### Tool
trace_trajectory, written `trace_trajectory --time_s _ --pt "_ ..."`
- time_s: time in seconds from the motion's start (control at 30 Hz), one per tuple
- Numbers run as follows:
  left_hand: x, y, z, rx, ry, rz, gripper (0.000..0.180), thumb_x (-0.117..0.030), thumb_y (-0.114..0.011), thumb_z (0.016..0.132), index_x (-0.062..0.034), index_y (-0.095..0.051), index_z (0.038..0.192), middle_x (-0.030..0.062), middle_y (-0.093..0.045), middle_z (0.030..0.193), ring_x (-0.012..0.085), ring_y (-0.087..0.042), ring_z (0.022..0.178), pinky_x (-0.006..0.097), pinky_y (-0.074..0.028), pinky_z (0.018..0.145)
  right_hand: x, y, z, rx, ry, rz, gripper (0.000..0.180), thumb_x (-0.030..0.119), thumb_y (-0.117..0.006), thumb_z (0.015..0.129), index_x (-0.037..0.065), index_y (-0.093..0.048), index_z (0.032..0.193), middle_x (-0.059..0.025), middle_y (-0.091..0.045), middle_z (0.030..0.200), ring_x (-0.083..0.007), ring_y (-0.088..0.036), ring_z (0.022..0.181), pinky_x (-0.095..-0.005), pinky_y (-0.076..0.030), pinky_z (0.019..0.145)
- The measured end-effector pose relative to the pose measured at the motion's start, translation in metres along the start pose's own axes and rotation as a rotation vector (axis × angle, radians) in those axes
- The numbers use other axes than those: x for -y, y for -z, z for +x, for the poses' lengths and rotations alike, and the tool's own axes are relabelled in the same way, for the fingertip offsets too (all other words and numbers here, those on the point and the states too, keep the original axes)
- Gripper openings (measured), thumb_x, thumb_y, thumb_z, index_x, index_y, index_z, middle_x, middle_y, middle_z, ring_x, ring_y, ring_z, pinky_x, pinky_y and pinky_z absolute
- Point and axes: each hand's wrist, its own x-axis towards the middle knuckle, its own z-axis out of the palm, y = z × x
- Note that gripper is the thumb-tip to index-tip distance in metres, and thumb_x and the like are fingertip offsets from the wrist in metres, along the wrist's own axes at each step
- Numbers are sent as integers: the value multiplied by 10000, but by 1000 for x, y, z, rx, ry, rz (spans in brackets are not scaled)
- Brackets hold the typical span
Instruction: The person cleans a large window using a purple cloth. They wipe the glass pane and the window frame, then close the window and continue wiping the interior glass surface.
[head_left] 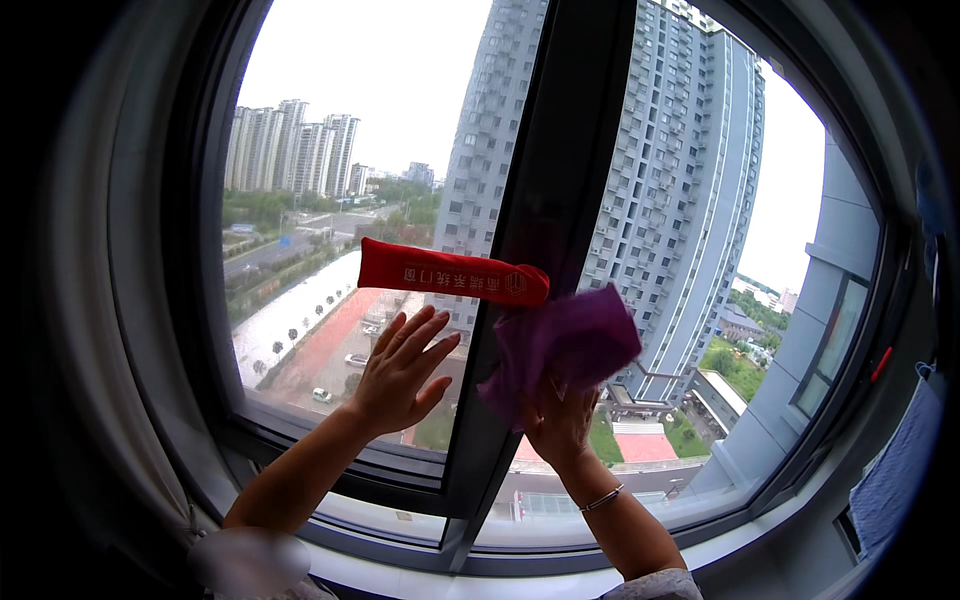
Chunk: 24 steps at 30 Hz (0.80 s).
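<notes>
Up Close: 2 Hands at a High Window

Just left of the dark centre post [545, 200] of the window, the left hand [400, 372] lies flat against the left pane [300, 200], fingers spread and pointing up and to the right, holding nothing. Right of that post, the right hand [560, 420] presses a purple cloth [565, 345] against the glass of the right pane [700, 250]; its fingers are bent into the cloth from below, and the cloth's left edge overlaps the post. A thin bracelet [602, 498] circles the right wrist, lower down and right of the post. Above both hands, a red sleeve-like cover with pale print [450, 273] runs from the left pane across to the post, its right end touching the top of the cloth. Beyond the post, tall grey tower blocks [690, 180] rise under a pale sky, with a road and trees far off to the left
</notes>
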Motion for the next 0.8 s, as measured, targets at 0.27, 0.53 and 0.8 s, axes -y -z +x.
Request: trace_trajectory --time_s 0.27,0.53,0.8 --pt "-39 -17 -39 -7 140 -108 456 -230 -618 884 -80 -542 1308 175 -427 1453 346 -336 1403 492 -235 1154 12 7 45 193 35 191 764 361 -711 796 -20 -416 1389 -285 -323 1467 -476 -289 1374 -544 -230 1146" --pt "-74 -38 -74 -73 277 -108 410 -175 -581 878 -58 -558 1271 192 -480 1400 363 -383 1368 488 -279 1121 30 -8 -23 227 70 178 665 329 -657 820 8 -467 1370 -263 -363 1440 -455 -289 1374 -529 -211 1166" --pt "-120 -34 -87 -252 295 -202 400 -108 -603 840 -56 -570 1235 165 -505 1346 342 -433 1316 452 -322 1078 -67 17 10 272 -69 -177 787 446 -626 845 15 -351 1443 -274 -314 1484 -452 -219 1417 -502 -132 1184"
